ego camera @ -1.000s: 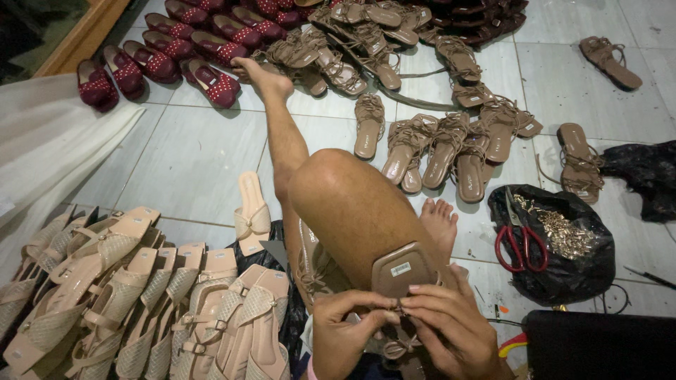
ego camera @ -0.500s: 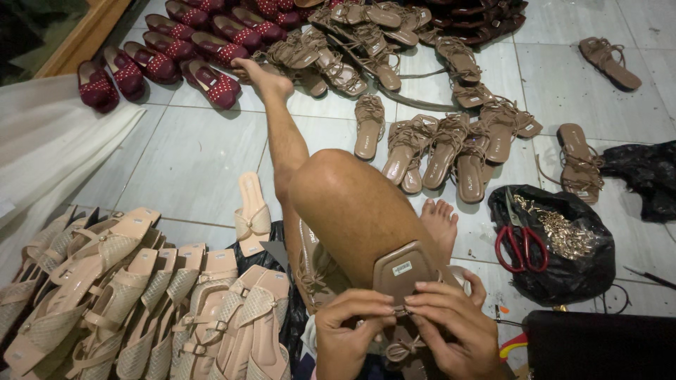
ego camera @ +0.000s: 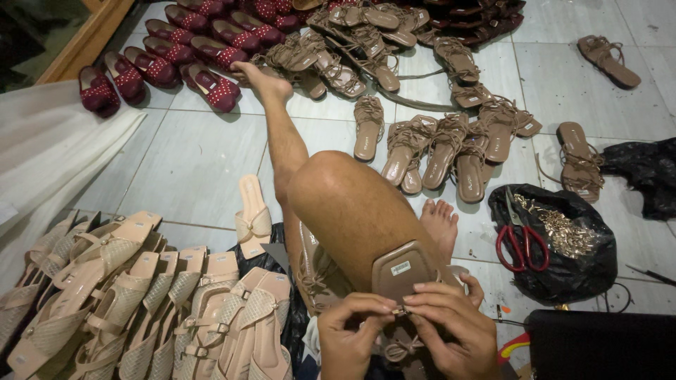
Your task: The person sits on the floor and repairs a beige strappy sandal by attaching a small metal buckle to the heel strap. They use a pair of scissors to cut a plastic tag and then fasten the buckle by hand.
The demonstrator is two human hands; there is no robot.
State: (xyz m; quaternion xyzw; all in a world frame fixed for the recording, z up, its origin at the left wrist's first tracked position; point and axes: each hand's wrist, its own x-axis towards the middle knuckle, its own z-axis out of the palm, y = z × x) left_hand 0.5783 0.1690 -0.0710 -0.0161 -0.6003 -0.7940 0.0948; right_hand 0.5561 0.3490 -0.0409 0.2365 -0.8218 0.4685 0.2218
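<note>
Sandal (ego camera: 403, 271) pinched btwn both hands' fingertips (ego camera: 394, 304).

red-handled scissors (ego camera: 522, 246), maroon shoes (ego camera: 211, 88), beige sandals (ego camera: 141, 309)

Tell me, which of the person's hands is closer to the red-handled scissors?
Right. The right hand pinches the brown sandal a short way left of the red-handled scissors; the left hand sits farther left, beyond the right hand.

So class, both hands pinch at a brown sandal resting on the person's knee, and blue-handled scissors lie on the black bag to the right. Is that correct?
Not quite. The head view shows the scissors have red handles, not blue. The rest holds: the left hand and right hand pinch at the brown sandal on the knee, and the scissors lie on the black bag.
</note>
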